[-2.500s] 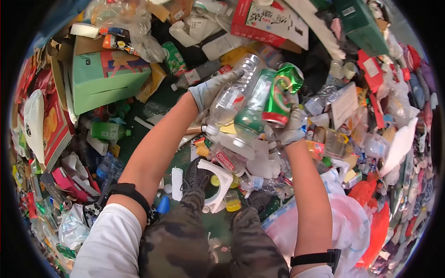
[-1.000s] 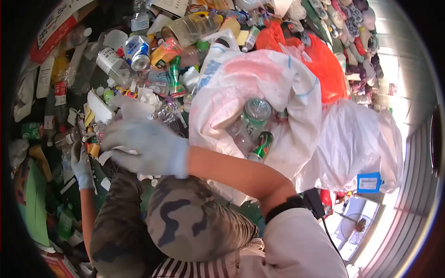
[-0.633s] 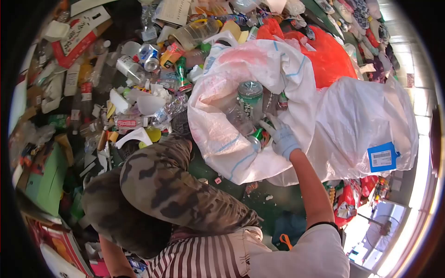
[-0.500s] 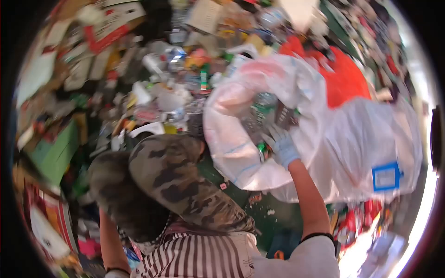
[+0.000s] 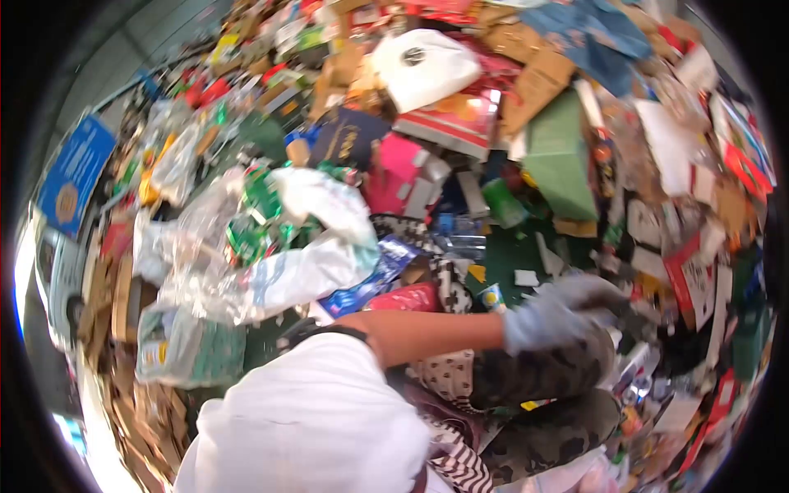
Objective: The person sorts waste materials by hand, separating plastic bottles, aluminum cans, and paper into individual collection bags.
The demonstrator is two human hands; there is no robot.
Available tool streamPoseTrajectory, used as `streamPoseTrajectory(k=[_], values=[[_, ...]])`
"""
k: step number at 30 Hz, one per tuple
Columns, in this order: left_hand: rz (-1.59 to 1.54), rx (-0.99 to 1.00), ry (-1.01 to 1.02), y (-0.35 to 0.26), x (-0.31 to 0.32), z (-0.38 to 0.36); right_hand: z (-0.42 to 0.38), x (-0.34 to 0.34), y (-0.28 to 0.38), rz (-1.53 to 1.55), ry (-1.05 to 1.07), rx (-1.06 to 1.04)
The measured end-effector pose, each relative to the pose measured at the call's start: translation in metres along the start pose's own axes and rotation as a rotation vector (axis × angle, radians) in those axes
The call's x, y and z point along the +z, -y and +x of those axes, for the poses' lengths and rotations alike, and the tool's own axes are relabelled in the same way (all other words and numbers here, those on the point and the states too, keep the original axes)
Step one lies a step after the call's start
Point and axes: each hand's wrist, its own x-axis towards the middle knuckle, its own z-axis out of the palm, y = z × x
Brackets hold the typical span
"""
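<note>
My left hand (image 5: 567,312), in a pale work glove, reaches out over my camouflage-clad knees (image 5: 542,361). Its fingers are smeared by motion and point at a heap of mixed waste with dark scraps right at the fingertips; I cannot tell whether they hold anything. My right hand is out of view. Close to the left forearm lie a blue-and-white packet (image 5: 374,275) and a red packet (image 5: 407,297). Beyond the forearm, an open white plastic sack (image 5: 329,267) has green crushed cans (image 5: 255,218) at its mouth.
A green box (image 5: 559,156), a pink box (image 5: 394,177), a dark blue box (image 5: 349,135) and a white bag (image 5: 427,66) lie among the waste. Flattened brown cardboard (image 5: 152,427) is piled at lower left, with a blue box (image 5: 76,172) above it.
The view has swung far to the left. My right hand, earlier in the white sack of bottles, has left view along with most of that sack. My gloved left hand has come into view.
</note>
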Motion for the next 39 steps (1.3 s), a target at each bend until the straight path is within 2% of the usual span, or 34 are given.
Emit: streamPoseTrajectory(k=[1, 2, 3, 4, 5, 6, 7, 8, 10, 12, 14, 15, 16, 17, 18, 19, 20, 21, 22, 23, 24, 25, 26, 27, 29, 30, 31, 32, 34, 35, 36, 37, 38, 39], values=[[-0.372, -0.245, 0.147, -0.048, 0.012, -0.006, 0.01, 0.019, 0.016, 0.136, -0.019, -0.046], [-0.14, -0.025, 0.187, -0.045, 0.026, -0.003, 0.026, 0.035, 0.027, 0.275, -0.005, -0.095], [-0.22, -0.003, 0.28, -0.045, 0.04, -0.004, 0.035, 0.05, 0.039, 0.474, 0.027, -0.143], [-0.311, 0.021, 0.308, -0.038, 0.059, -0.005, 0.046, 0.055, 0.026, -0.044, 0.09, -0.242], [-0.314, -0.039, 0.396, -0.052, 0.057, -0.005, 0.051, 0.068, 0.029, 0.029, 0.115, -0.203], [-0.318, -0.097, 0.496, -0.068, 0.056, -0.008, 0.055, 0.085, 0.029, 0.231, 0.163, -0.114], [-0.456, -0.184, 0.35, -0.081, 0.06, -0.014, 0.055, 0.103, 0.033, 0.362, 0.204, -0.063], [-0.631, -0.143, 0.317, -0.073, 0.062, -0.008, 0.054, 0.117, 0.036, 0.472, 0.247, -0.029], [-0.378, 0.12, 0.227, -0.062, 0.043, -0.014, 0.051, 0.141, 0.046, 0.642, 0.371, -0.003], [-0.136, 0.28, 0.159, -0.064, 0.021, -0.028, 0.04, 0.167, 0.067, 0.753, 0.517, 0.011], [-0.179, 0.357, 0.125, -0.057, -0.006, -0.035, 0.017, 0.199, 0.108, 0.793, 0.544, -0.01], [-0.101, 0.362, 0.03, -0.065, -0.022, -0.042, 0.006, 0.218, 0.131, 0.865, 0.518, 0.012], [-0.022, 0.364, -0.063, -0.073, -0.042, -0.052, 0.003, 0.241, 0.128, 0.858, 0.591, -0.072], [0.189, 0.41, -0.185, -0.066, -0.066, -0.061, -0.005, 0.265, 0.135, 0.641, 0.504, -0.219], [0.385, 0.317, -0.236, -0.076, -0.09, -0.075, -0.017, 0.28, 0.159, 0.654, 0.639, -0.185], [0.413, 0.273, -0.334, -0.077, -0.111, -0.088, -0.028, 0.296, 0.175, 0.563, 0.747, -0.126], [0.611, 0.325, -0.433, -0.083, -0.132, -0.103, -0.041, 0.327, 0.176, 0.472, 0.732, -0.331], [0.701, 0.243, -0.523, -0.076, -0.16, -0.118, -0.054, 0.331, 0.21, 0.464, 0.805, -0.288], [0.457, 0.212, -0.635, -0.086, -0.169, -0.131, -0.067, 0.354, 0.215, 0.432, 0.88, -0.358], [0.627, 0.097, -0.741, -0.106, -0.18, -0.147, -0.077, 0.362, 0.235, 0.302, 1.013, -0.335], [0.64, 0.175, -0.766, -0.116, -0.194, -0.156, -0.092, 0.381, 0.242, 0.227, 1.122, -0.372], [0.941, 0.184, -0.776, -0.127, -0.211, -0.174, -0.113, 0.396, 0.241, 0.348, 0.964, -0.579], [1.039, 0.152, -0.792, -0.129, -0.25, -0.199, -0.124, 0.405, 0.238, 0.464, 0.798, -0.784], [1.248, 0.173, -0.796, -0.148, -0.271, -0.215, -0.119, 0.396, 0.237, 0.378, 0.834, -0.872], [0.914, 0.094, -1.05, -0.176, -0.312, -0.245, -0.099, 0.371, 0.235, 0.312, 0.859, -1.013], [1.349, -0.025, -1.058, -0.18, -0.369, -0.286, -0.085, 0.363, 0.227, 0.345, 0.833, -1.014], [1.644, -0.493, -1.094, -0.203, -0.366, -0.291, -0.065, 0.349, 0.221, 0.415, 0.764, -1.006], [1.648, -0.505, -1.09, -0.207, -0.363, -0.288, -0.044, 0.339, 0.215, 0.432, 0.691, -1.025], [2.221, -0.479, -1.03, -0.204, -0.352, -0.261, 0.008, 0.306, 0.195, 0.318, 0.497, -1.039], [2.248, -0.332, -0.935, -0.2, -0.34, -0.235, 0.023, 0.293, 0.187, 0.345, 0.414, -0.828], [1.863, -0.209, -0.864, -0.177, -0.347, -0.211, 0.039, 0.279, 0.179, 0.392, 0.335, -0.615], [1.48, -0.1, -0.781, -0.145, -0.353, -0.188, 0.057, 0.278, 0.158, 0.583, 0.277, -0.406], [1.274, -0.389, -0.879, -0.112, -0.325, -0.15, 0.069, 0.271, 0.142, 0.712, 0.221, -0.183], [1.036, -0.078, -0.549, -0.066, -0.322, -0.121, 0.081, 0.261, 0.114, 0.806, 0.292, -0.093]])
